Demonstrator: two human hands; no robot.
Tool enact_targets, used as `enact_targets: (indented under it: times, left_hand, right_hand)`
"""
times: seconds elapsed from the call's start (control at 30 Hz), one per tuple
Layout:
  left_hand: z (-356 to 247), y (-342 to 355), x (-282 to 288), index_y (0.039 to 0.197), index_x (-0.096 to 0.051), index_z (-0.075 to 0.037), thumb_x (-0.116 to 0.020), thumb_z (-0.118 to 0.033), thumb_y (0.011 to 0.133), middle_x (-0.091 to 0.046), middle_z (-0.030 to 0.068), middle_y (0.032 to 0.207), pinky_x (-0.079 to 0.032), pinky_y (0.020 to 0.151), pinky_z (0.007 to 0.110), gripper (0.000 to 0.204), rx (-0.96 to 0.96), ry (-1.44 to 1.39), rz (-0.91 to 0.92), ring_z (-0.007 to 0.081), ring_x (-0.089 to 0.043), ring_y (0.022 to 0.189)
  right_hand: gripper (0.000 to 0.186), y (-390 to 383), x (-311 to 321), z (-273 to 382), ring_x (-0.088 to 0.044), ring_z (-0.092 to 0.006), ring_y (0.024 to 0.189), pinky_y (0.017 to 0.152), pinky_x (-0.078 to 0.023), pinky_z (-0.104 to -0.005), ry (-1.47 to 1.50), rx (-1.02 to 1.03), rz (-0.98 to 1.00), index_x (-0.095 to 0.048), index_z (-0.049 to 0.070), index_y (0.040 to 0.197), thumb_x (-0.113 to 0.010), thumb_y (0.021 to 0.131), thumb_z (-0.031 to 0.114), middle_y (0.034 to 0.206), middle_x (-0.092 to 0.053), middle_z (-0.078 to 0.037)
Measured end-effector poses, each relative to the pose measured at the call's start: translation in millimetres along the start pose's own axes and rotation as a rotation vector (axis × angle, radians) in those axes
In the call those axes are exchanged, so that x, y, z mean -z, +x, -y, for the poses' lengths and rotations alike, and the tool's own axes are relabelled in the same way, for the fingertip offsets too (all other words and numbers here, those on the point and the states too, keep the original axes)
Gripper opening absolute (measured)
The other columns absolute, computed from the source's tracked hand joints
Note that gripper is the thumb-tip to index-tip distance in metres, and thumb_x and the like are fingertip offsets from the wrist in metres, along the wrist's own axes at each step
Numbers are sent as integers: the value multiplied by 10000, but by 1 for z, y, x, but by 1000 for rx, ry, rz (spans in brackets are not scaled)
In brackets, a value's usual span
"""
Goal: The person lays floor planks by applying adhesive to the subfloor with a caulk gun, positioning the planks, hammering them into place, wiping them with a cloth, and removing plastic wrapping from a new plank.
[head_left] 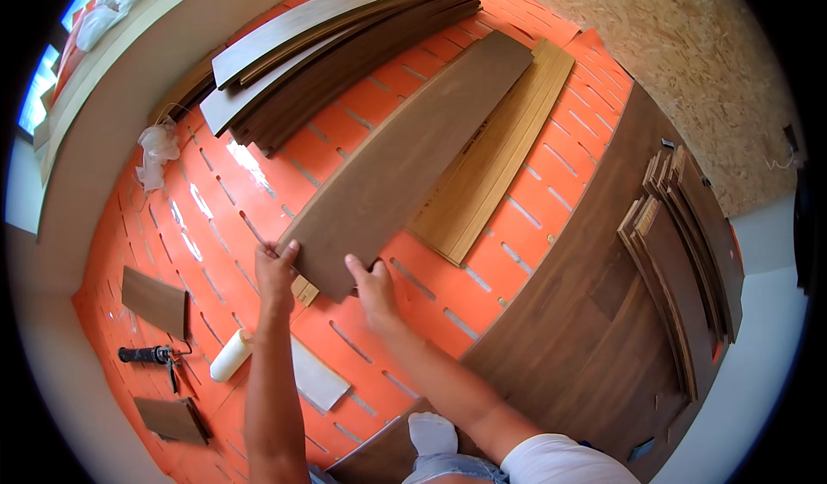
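My left hand (277,268) grips the near left corner of a long brown floor plank (405,156), thumb on top. My right hand (370,281) holds the same plank at its near right corner, also thumb up. The plank reaches away over a lighter, yellowish plank (482,174) lying on orange slotted underlay (551,174). Below my hands a short pale board (319,376) lies beside a white cylinder (228,355).
Stacked planks (336,62) lie at the back left, and more (668,277) on the laid brown flooring (560,355) at right. A crumpled plastic bag (158,152), caulking gun (145,355) and short offcuts (153,299) are at left. Walls (758,329) and chipboard (680,27) border the area.
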State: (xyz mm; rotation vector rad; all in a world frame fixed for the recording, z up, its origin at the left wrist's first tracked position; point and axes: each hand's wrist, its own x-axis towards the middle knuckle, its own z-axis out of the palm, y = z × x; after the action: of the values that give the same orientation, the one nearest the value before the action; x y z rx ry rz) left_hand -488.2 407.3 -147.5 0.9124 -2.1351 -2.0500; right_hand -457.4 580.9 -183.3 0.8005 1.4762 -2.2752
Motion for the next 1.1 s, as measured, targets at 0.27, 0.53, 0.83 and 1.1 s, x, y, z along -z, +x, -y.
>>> enact_targets:
  times: [0.27, 0.53, 0.83, 1.1]
  left_hand:
    - [61, -135, -56, 1134, -496, -10, -676, -143, 991, -605, 97, 991, -574, 700, 289, 266, 70, -166, 271, 166, -639, 841]
    - [119, -62, 48, 1310, -524, 72, -740, -204, 922, -592, 157, 1077, -513, 869, 407, 523, -171, 658, -416, 250, -616, 935]
    - [97, 9, 63, 1307, -516, 64, -691, -259, 990, -578, 72, 1001, -522, 742, 309, 485, 296, -152, 4, 177, -623, 860]
    - [96, 26, 79, 1276, -551, 23, -710, -222, 982, -622, 52, 976, -489, 711, 319, 415, 382, -184, 105, 128, -568, 788]
  right_hand:
    - [434, 16, 134, 28, -565, -210, 844, 782, -491, -381, -212, 451, -531, -572, -54, 977, -681, 993, 367, 935, -638, -132]
    - [407, 27, 193, 59, -651, -267, 876, 808, -509, -390, -374, 522, -608, -619, -77, 1026, -700, 987, 320, 964, -691, -178]
    - [513, 94, 195, 80, -686, -439, 898, 806, -525, -506, -599, 453, -799, -577, -90, 1025, -655, 986, 415, 947, -688, -284]
    - [605, 79, 193, 117, -717, -446, 902, 801, -563, -535, -1310, 231, -623, -670, -49, 966, -547, 1001, 542, 917, -725, -275]
